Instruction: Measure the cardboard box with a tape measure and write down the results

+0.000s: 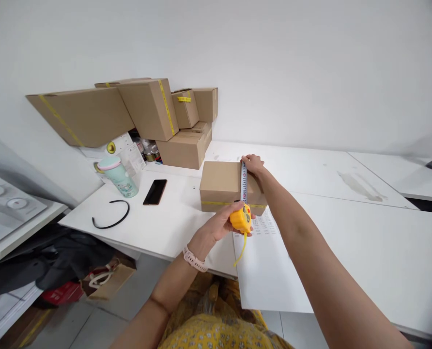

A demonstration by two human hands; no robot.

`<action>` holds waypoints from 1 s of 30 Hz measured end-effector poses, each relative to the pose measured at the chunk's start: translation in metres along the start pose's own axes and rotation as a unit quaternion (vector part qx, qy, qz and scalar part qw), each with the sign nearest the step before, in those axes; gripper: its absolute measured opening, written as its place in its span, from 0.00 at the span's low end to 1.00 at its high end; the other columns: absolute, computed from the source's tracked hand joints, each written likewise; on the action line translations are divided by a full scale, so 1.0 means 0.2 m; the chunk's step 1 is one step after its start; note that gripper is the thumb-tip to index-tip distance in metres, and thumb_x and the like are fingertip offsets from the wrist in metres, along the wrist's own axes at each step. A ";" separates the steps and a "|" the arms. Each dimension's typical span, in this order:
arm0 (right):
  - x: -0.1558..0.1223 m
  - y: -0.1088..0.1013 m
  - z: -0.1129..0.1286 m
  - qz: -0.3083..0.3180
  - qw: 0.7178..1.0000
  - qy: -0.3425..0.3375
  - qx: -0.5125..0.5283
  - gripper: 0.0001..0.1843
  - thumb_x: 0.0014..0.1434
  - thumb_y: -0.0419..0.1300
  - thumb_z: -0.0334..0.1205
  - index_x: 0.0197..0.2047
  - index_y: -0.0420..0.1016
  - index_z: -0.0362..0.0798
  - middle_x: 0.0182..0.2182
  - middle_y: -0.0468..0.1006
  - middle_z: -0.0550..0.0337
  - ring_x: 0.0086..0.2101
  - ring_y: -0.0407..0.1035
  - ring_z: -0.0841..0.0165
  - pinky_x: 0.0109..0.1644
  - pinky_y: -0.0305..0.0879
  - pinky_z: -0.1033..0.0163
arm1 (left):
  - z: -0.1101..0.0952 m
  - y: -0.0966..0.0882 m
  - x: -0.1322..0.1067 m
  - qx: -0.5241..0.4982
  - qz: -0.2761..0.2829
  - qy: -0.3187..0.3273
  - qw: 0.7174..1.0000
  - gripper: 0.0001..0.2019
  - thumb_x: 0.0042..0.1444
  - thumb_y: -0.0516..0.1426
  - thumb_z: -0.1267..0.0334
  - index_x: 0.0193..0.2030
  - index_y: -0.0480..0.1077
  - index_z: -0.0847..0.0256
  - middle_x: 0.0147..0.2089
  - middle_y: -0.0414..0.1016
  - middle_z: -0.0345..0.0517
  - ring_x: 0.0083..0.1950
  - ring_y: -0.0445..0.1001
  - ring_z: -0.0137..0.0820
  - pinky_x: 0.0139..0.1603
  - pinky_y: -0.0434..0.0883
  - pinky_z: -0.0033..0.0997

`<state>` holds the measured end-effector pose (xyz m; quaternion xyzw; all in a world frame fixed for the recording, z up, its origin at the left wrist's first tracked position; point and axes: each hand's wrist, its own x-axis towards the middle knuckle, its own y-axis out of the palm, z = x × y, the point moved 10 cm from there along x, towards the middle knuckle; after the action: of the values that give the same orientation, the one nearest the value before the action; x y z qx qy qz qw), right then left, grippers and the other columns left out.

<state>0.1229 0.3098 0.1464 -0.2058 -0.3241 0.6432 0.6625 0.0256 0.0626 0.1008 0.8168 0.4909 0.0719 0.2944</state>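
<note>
A closed cardboard box (220, 177) with yellow tape along its near side sits on the white table. My left hand (223, 223) is wrapped round the yellow case of a tape measure (240, 219) at the box's near edge, and a yellow strap hangs from the case. The pulled-out blade (244, 182) runs across the top of the box to its far edge. There my right hand (253, 164) presses the blade's end against the box with its fingers. Part of the box is hidden behind my right hand and forearm.
A printed sheet (265, 225) lies partly under the box. Left of it are a phone (155, 192), a black headband (123, 220) and a mint-green tumbler (119, 179). Several cardboard boxes (146, 109) are stacked at the back left. A white appliance (10, 208) stands at far left.
</note>
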 end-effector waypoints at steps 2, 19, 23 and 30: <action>0.03 0.03 -0.01 -0.001 1.000 -0.003 -0.014 0.14 0.64 0.56 0.49 0.33 0.75 0.50 0.37 0.81 0.49 0.51 0.67 0.52 0.65 0.50 0.42 | 0.01 -0.02 0.02 0.005 -0.026 -0.006 1.000 0.29 0.46 0.69 0.39 0.42 0.74 0.63 0.41 0.79 0.53 0.32 0.78 0.34 0.33 0.80 0.38; 0.01 0.07 -0.01 0.007 0.999 -0.026 -0.024 0.15 0.66 0.53 0.48 0.30 0.71 0.51 0.33 0.79 0.54 0.40 0.69 0.59 0.63 0.51 0.46 | 0.07 0.03 0.06 0.053 -0.083 0.016 0.995 0.23 0.50 0.68 0.41 0.39 0.74 0.60 0.37 0.73 0.47 0.34 0.75 0.33 0.33 0.80 0.39; -0.08 -0.03 -0.01 0.012 0.997 -0.001 0.082 0.20 0.66 0.53 0.60 0.41 0.75 0.53 0.41 0.81 0.53 0.43 0.70 0.58 0.55 0.63 0.51 | 0.06 0.02 0.03 0.065 -0.065 0.024 0.995 0.22 0.50 0.67 0.42 0.38 0.74 0.60 0.37 0.75 0.49 0.32 0.76 0.33 0.33 0.79 0.36; -0.39 -0.40 -0.37 -0.115 0.965 0.020 0.235 0.29 0.66 0.53 0.65 0.50 0.77 0.49 0.43 0.81 0.51 0.46 0.73 0.62 0.55 0.66 0.56 | -0.17 -0.41 -0.38 0.151 -0.208 0.174 0.951 0.28 0.46 0.72 0.51 0.52 0.70 0.51 0.43 0.75 0.40 0.38 0.79 0.33 0.40 0.78 0.34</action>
<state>0.2335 0.2372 0.1367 -0.0182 -0.1719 0.6163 0.7683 -0.0894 0.0415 0.0967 0.7066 0.6984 0.0748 0.0861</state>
